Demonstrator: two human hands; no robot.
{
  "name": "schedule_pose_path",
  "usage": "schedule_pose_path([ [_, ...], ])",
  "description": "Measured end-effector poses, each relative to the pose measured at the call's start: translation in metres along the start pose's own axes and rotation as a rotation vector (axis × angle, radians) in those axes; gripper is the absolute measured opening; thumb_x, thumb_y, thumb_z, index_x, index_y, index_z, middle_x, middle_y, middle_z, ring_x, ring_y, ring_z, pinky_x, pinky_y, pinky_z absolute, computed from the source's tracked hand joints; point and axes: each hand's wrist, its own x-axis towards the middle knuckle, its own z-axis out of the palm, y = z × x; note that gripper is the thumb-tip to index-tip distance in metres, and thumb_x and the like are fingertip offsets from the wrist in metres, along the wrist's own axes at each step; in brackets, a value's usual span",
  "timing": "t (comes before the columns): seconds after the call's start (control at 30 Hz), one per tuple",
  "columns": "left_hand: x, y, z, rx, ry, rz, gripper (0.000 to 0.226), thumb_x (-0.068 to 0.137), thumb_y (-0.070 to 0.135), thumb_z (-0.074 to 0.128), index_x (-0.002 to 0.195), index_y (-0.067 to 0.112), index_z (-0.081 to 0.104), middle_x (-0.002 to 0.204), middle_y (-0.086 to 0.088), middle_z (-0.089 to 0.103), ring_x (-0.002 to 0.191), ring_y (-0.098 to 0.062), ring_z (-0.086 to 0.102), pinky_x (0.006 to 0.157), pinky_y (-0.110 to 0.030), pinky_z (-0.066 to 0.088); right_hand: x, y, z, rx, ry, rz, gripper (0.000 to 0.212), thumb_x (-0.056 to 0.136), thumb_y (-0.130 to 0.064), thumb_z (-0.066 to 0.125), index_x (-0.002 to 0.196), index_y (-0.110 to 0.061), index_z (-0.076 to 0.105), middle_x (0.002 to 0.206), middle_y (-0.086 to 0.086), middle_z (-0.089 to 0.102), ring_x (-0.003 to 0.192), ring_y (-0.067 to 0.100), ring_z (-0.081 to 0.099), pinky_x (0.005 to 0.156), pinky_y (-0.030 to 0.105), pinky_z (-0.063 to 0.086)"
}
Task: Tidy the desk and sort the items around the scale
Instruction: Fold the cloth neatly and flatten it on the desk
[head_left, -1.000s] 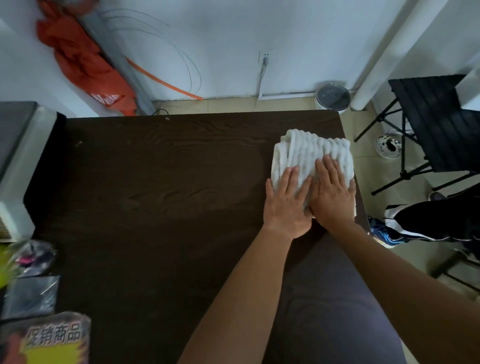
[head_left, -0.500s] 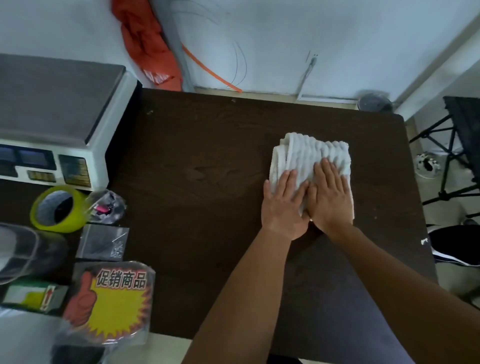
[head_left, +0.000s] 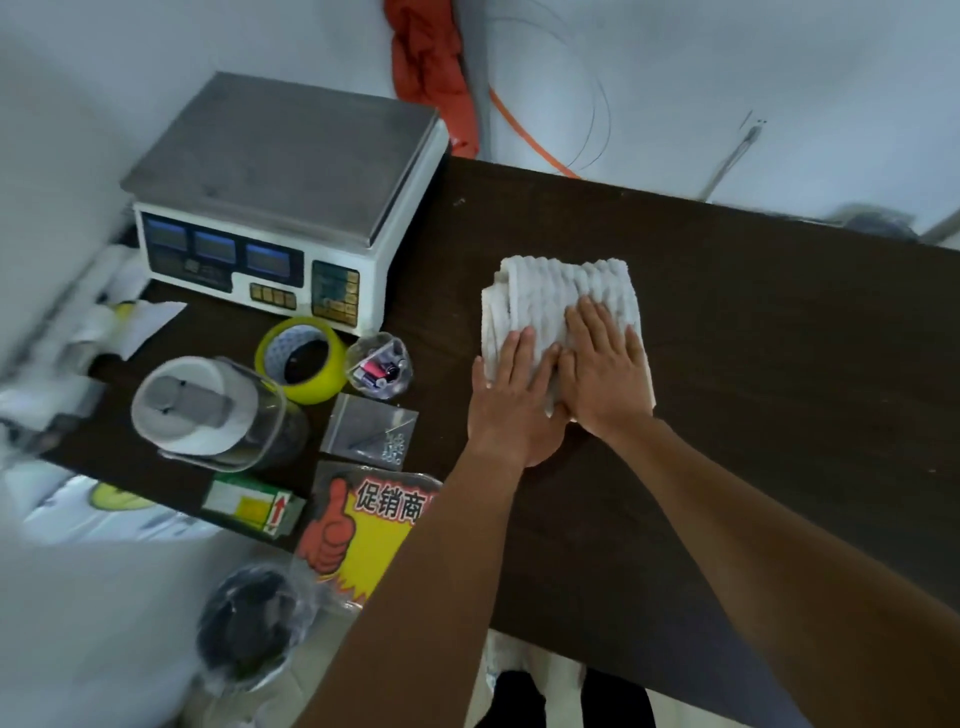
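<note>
A folded white ribbed towel (head_left: 558, 291) lies on the dark wooden desk (head_left: 753, 332). My left hand (head_left: 514, 400) and my right hand (head_left: 605, 371) press flat on its near part, side by side, fingers straight. A white electronic scale (head_left: 280, 171) with a steel pan stands at the desk's far left. In front of it sit a yellow tape roll (head_left: 304, 364), a small clear bag of little items (head_left: 379, 366), a clear jar with a white lid (head_left: 208, 410), a silver packet (head_left: 371, 431), a green box (head_left: 249, 506) and a yellow promotional sign (head_left: 363, 525).
An orange cloth (head_left: 431, 62) hangs against the white wall behind the desk, with an orange strap and thin wires. A black bagged object (head_left: 247, 626) lies off the desk's near left corner. White papers (head_left: 124, 317) lie left of the scale.
The view has swung left, bringing the scale and the cluttered items fully into sight. Both hands stay pressed flat on the towel.
</note>
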Motion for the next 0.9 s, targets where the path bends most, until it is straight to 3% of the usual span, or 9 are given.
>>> schedule_pose_path([
  [0.2, -0.037, -0.048, 0.012, -0.043, 0.098, -0.056, 0.077, 0.098, 0.058, 0.027, 0.161, 0.024, -0.002, 0.168, -0.006, -0.016, 0.153, -0.022, -0.018, 0.122, -0.058, 0.005, -0.009, -0.056, 0.018, 0.03, -0.028, -0.071, 0.064, 0.101, -0.043, 0.008, 0.16, -0.018, 0.005, 0.169, 0.001, -0.002, 0.154, 0.014, -0.008, 0.126, 0.046, 0.003],
  [0.3, -0.052, -0.049, 0.017, -0.053, 0.16, -0.08, 0.081, 0.089, 0.06, 0.02, 0.159, 0.02, 0.021, 0.168, -0.013, 0.008, 0.155, -0.029, 0.004, 0.116, -0.062, 0.023, -0.016, -0.062, 0.018, 0.016, -0.039, -0.103, 0.063, 0.103, -0.043, 0.009, 0.16, -0.019, 0.004, 0.168, 0.0, -0.004, 0.154, 0.014, -0.01, 0.126, 0.045, 0.001],
  [0.4, -0.062, -0.039, 0.021, -0.049, 0.184, -0.109, 0.081, 0.086, 0.06, 0.026, 0.154, 0.018, 0.035, 0.164, -0.017, 0.024, 0.153, -0.032, 0.02, 0.109, -0.062, 0.034, -0.024, -0.059, 0.018, 0.015, -0.046, -0.13, 0.063, 0.102, -0.045, 0.007, 0.16, -0.02, 0.003, 0.168, -0.001, -0.005, 0.154, 0.014, -0.01, 0.126, 0.045, 0.001],
  [0.5, -0.069, -0.034, 0.024, -0.015, 0.193, -0.093, 0.081, 0.088, 0.061, 0.023, 0.156, 0.018, 0.031, 0.165, -0.017, 0.02, 0.154, -0.032, 0.016, 0.111, -0.062, 0.032, -0.034, -0.055, 0.018, 0.047, -0.041, -0.131, 0.066, 0.1, -0.048, 0.002, 0.16, -0.021, 0.004, 0.168, -0.002, -0.004, 0.154, 0.013, -0.009, 0.126, 0.046, 0.004],
  [0.67, -0.078, -0.02, 0.03, 0.002, 0.161, -0.08, 0.083, 0.088, 0.062, 0.023, 0.158, 0.018, 0.026, 0.166, -0.017, 0.014, 0.155, -0.031, 0.011, 0.113, -0.062, 0.031, -0.055, -0.04, 0.016, 0.071, -0.046, -0.107, 0.061, 0.105, -0.044, 0.012, 0.16, -0.021, 0.004, 0.168, -0.002, -0.004, 0.154, 0.012, -0.01, 0.126, 0.046, 0.004],
  [0.9, -0.08, 0.03, 0.029, 0.034, 0.024, -0.049, 0.084, 0.099, 0.063, 0.029, 0.158, 0.024, -0.015, 0.163, -0.009, -0.029, 0.151, -0.026, -0.027, 0.123, -0.059, 0.007, -0.086, 0.006, 0.005, 0.14, -0.008, -0.089, 0.062, 0.104, -0.047, 0.015, 0.16, -0.022, 0.01, 0.168, -0.002, 0.003, 0.154, 0.011, -0.005, 0.126, 0.045, 0.005],
])
